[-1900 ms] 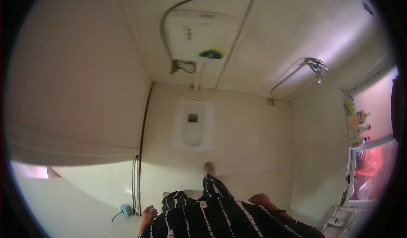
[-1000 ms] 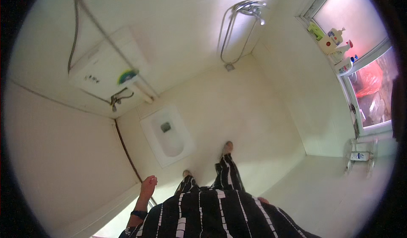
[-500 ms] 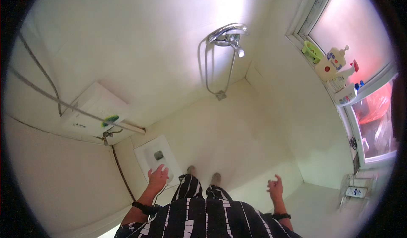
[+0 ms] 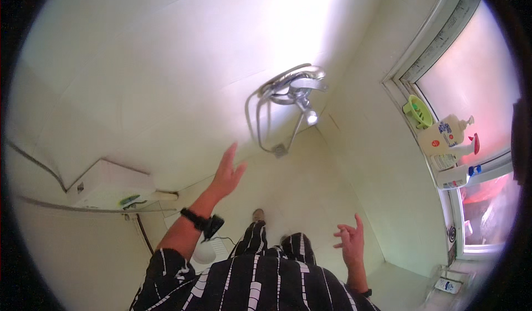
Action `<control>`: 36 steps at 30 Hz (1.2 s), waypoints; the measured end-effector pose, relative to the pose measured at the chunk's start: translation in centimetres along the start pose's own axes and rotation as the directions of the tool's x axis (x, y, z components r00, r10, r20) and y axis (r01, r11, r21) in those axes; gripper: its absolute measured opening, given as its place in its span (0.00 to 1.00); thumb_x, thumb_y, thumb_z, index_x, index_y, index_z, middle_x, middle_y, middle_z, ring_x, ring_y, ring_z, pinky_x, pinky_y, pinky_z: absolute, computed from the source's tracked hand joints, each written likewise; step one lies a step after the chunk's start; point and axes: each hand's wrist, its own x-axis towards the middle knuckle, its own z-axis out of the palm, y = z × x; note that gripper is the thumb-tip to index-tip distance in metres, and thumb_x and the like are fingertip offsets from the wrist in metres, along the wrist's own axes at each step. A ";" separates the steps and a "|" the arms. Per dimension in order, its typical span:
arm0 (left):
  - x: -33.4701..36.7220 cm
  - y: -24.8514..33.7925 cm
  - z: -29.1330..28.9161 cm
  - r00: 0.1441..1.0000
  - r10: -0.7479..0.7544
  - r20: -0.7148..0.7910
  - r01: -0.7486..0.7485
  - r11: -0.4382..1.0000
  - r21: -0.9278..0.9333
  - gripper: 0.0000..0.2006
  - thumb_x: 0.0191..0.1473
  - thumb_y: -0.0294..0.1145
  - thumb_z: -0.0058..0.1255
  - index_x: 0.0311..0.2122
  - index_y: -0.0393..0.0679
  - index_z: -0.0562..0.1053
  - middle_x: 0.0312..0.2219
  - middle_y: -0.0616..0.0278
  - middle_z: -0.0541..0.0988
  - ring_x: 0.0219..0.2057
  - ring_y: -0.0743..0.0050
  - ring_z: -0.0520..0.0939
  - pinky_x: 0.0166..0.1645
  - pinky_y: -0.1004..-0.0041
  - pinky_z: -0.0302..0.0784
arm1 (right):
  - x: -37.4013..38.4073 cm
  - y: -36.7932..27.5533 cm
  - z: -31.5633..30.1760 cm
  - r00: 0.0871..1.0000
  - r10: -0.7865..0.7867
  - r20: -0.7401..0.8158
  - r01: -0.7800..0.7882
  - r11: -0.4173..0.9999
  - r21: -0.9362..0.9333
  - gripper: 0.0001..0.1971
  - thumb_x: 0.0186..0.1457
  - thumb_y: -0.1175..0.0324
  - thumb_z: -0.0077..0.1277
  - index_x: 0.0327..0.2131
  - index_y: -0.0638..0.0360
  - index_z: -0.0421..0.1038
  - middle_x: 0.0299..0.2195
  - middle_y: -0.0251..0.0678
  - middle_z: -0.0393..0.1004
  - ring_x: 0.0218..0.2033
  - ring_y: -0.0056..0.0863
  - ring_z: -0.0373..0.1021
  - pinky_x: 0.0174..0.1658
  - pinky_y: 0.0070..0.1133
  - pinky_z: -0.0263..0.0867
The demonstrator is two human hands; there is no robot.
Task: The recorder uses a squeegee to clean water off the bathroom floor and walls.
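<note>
My left hand reaches forward with its fingers stretched out and holds nothing. Beyond it, a chrome shower mixer tap is fixed to the far wall, with a hand shower resting along it. The shower hose hangs below in a loop, and a gap separates it from my fingertips. Lower and to the right, my right hand is open above the floor, fingers apart, touching nothing. A black band with a small dark device is strapped to my left wrist.
On the right windowsill stand a green basket, a cream pump bottle, a red-topped spray bottle and a blue-capped bottle. A white cistern hangs at left. A drain grate lies below the tap. A wall rack holds a bottle.
My left hand has moved up and forward toward the tap. My right hand stays low, shifted slightly left. The view has tilted and come closer to the tap, and one foot has stepped forward.
</note>
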 end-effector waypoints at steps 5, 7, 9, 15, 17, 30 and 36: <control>13.9 1.7 2.1 0.997 0.066 -0.047 -0.061 0.992 0.109 0.25 0.54 0.35 0.38 0.55 0.37 0.51 0.53 0.45 0.57 0.55 0.52 0.56 0.58 0.65 0.51 | 7.8 -5.4 2.3 0.991 -0.083 0.108 0.055 0.969 0.239 0.28 0.57 0.62 0.37 0.56 0.61 0.41 0.44 0.45 0.63 0.38 0.28 0.66 0.31 0.19 0.68; 17.5 1.3 3.7 0.995 0.063 -0.074 -0.052 0.988 0.143 0.25 0.54 0.34 0.39 0.55 0.38 0.52 0.52 0.44 0.57 0.55 0.50 0.57 0.58 0.64 0.52 | 11.8 -7.2 2.9 0.979 -0.141 0.146 0.099 0.960 0.262 0.27 0.57 0.60 0.36 0.56 0.62 0.43 0.45 0.46 0.62 0.40 0.29 0.65 0.33 0.20 0.67; 20.1 0.8 4.8 0.984 0.075 -0.161 -0.033 0.967 0.251 0.25 0.52 0.32 0.40 0.55 0.38 0.52 0.50 0.44 0.60 0.53 0.47 0.60 0.56 0.63 0.54 | 16.0 -8.8 3.6 0.963 -0.191 0.191 0.131 0.948 0.292 0.27 0.57 0.59 0.36 0.55 0.64 0.44 0.47 0.46 0.60 0.41 0.30 0.64 0.35 0.22 0.66; 24.2 4.0 5.9 0.977 0.032 -0.211 0.066 0.897 0.438 0.21 0.45 0.26 0.45 0.47 0.40 0.62 0.39 0.50 0.69 0.40 0.51 0.69 0.45 0.59 0.65 | 25.9 -12.9 5.3 0.923 -0.206 0.324 0.064 0.914 0.400 0.28 0.57 0.58 0.35 0.55 0.68 0.45 0.50 0.47 0.57 0.45 0.35 0.62 0.41 0.27 0.64; 24.6 4.5 5.9 0.970 0.074 -0.231 0.072 0.822 0.565 0.18 0.43 0.27 0.48 0.43 0.42 0.66 0.32 0.55 0.69 0.36 0.56 0.70 0.41 0.61 0.66 | 28.0 -13.8 6.5 0.892 -0.216 0.398 -0.047 0.830 0.556 0.28 0.56 0.61 0.38 0.55 0.69 0.45 0.49 0.45 0.58 0.44 0.32 0.61 0.43 0.26 0.62; 26.5 6.1 5.8 0.997 0.057 -0.053 -0.007 0.747 0.665 0.18 0.32 0.29 0.52 0.34 0.41 0.66 0.28 0.56 0.70 0.32 0.58 0.72 0.34 0.62 0.69 | 31.4 -16.7 9.2 0.826 -0.263 0.498 -0.143 0.757 0.637 0.28 0.56 0.62 0.36 0.55 0.68 0.42 0.48 0.42 0.59 0.47 0.33 0.60 0.44 0.25 0.60; 25.7 7.2 6.6 0.984 -0.123 -0.131 0.164 0.914 0.370 0.20 0.36 0.28 0.52 0.37 0.39 0.62 0.26 0.51 0.71 0.29 0.52 0.74 0.32 0.63 0.70 | 32.1 -16.6 9.1 0.822 -0.208 0.530 -0.141 0.827 0.544 0.27 0.56 0.59 0.33 0.55 0.65 0.45 0.50 0.40 0.59 0.47 0.32 0.60 0.43 0.24 0.59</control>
